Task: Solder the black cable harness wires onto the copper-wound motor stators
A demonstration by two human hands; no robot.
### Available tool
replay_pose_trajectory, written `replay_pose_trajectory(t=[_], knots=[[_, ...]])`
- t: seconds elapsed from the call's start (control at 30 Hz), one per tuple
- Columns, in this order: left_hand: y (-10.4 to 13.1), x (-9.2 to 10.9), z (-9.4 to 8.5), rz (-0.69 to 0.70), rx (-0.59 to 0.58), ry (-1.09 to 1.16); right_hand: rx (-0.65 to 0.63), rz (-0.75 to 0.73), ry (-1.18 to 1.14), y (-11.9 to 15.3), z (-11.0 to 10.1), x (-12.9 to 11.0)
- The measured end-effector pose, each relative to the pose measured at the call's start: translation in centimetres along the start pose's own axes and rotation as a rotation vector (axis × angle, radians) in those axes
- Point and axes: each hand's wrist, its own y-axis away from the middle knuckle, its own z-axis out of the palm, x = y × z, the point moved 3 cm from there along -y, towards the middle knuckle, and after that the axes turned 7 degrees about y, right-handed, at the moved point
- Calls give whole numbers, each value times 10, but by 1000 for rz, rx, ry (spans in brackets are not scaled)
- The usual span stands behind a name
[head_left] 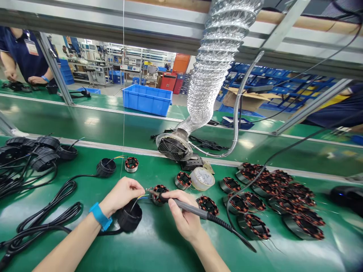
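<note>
My right hand (184,215) is closed round a grey soldering iron (191,208), its tip pointing left over a copper-wound motor stator (159,193). Thumb and forefinger of my left hand (124,194) pinch thin wires (141,196) close to the iron's tip; blue and yellow leads show there. Those leads rise from a round black housing (130,217) just below my left hand, with a black cable attached. Whether the tip touches the wire I cannot tell. Behind, another black housing (106,167) is joined by yellow wire to a stator (131,164).
Many stators (278,189) cluster at right. Black housings (45,149) and coiled cables (51,215) lie at left. A fume fan (172,146) on a foil duct (210,64) hangs ahead, beside a tape roll (202,178). A co-worker (28,56) stands across the bench.
</note>
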Motion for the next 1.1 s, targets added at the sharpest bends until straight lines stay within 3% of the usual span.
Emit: replay_pose_trajectory(t=[1.1], knots=[[-2,-2,0,12,-5,-5,117,82,53,3,-3,3]])
